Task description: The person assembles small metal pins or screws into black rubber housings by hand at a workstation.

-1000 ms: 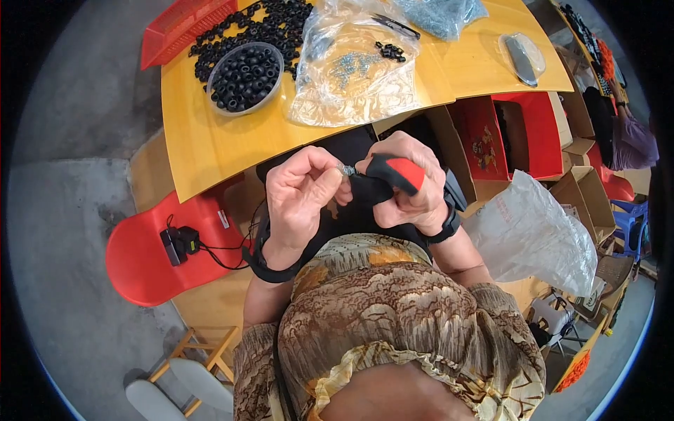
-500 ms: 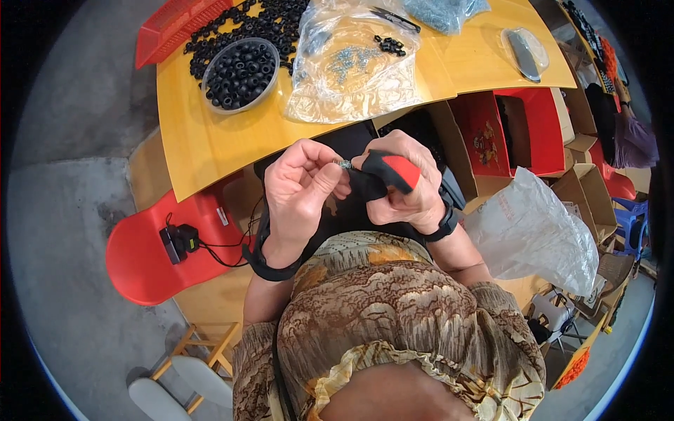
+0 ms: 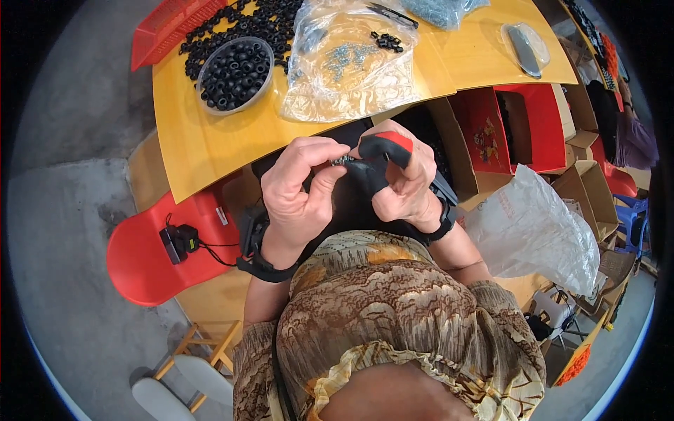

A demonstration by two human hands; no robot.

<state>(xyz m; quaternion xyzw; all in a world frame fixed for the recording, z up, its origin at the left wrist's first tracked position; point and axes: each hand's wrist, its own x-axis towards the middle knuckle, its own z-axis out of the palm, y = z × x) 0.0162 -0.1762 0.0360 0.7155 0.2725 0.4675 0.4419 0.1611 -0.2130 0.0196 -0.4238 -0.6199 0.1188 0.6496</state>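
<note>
Between the thumb and index finger of my left hand (image 3: 300,188) is a small ridged metal piece (image 3: 342,161), which looks like a little spring. My right hand (image 3: 414,179) is wrapped round pliers (image 3: 397,142) with red and black handles, one handle standing away from the other. Their nose points left and meets the metal piece, or comes very near it; the fingers hide the exact contact. Both hands are held over my lap, just short of the table edge.
On the yellow table (image 3: 189,151) are a tub (image 3: 270,78) of black rings, loose black rings (image 3: 210,35), a plastic bag (image 3: 309,102) with small metal pieces on it, and scissors (image 3: 393,14). A red chair (image 3: 140,259) stands left, red boxes (image 3: 537,130) right.
The handles of the pliers have spread apart and the right fingers have loosened. The pliers have tilted upward. My left fingertips have shifted round the metal piece.
</note>
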